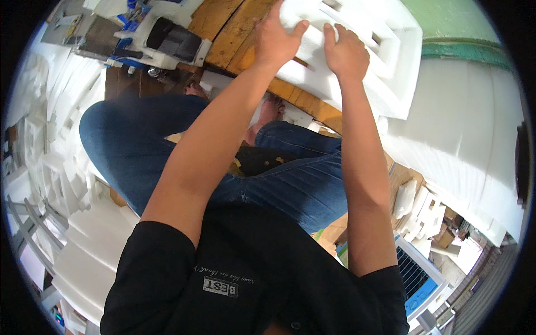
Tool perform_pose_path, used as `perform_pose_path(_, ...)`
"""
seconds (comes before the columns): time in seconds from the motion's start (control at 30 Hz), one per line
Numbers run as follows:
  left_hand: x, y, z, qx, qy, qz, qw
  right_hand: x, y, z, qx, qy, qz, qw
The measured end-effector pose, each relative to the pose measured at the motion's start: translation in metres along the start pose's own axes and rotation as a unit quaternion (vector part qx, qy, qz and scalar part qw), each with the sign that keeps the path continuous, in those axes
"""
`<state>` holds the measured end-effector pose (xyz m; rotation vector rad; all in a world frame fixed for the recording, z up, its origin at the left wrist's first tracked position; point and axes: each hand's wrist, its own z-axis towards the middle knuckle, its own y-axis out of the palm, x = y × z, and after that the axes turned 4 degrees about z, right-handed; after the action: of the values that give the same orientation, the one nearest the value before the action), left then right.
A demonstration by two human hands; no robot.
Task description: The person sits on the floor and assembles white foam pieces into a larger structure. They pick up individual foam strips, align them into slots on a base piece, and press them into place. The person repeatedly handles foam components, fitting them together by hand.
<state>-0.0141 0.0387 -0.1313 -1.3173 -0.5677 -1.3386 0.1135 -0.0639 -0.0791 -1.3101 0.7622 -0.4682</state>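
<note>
A white foam block [406, 61] with slots and raised ridges lies on the wooden bench at the upper right. My left hand [277, 40] grips its left edge, with the thumb stretched over the foam and the other fingers partly hidden. On the ridged part of the same block rests my right hand [347, 54], thumb apart from the fingers and the fingers bent slightly down onto the foam. Nothing shows inside the right hand.
The wooden bench [229, 36] carries a black padded piece [173, 40] and blue-handled tools at its left. White foam sheets [92, 245] pile up on the left. A big white foam stack [455, 123] stands on the right, above a blue-and-white fan-like appliance [422, 279].
</note>
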Motion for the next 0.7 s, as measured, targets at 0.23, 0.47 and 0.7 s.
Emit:
perform_pose_path(0.23, 0.007, -0.003, 0.001, -0.026, -0.024, 0.003, 0.999, 0.000, 0.008, -0.001, 0.073, -0.025, -0.052, 0.996)
perform_pose_path(0.47, 0.023, -0.011, 0.001, -0.039, -0.024, 0.048, 0.998, -0.006, -0.004, -0.005, 0.022, 0.002, -0.012, 1.000)
perform_pose_path(0.7, 0.026, -0.013, -0.002, -0.033, 0.024, 0.110, 0.993, -0.009, -0.007, -0.007, 0.020, -0.004, 0.014, 1.000)
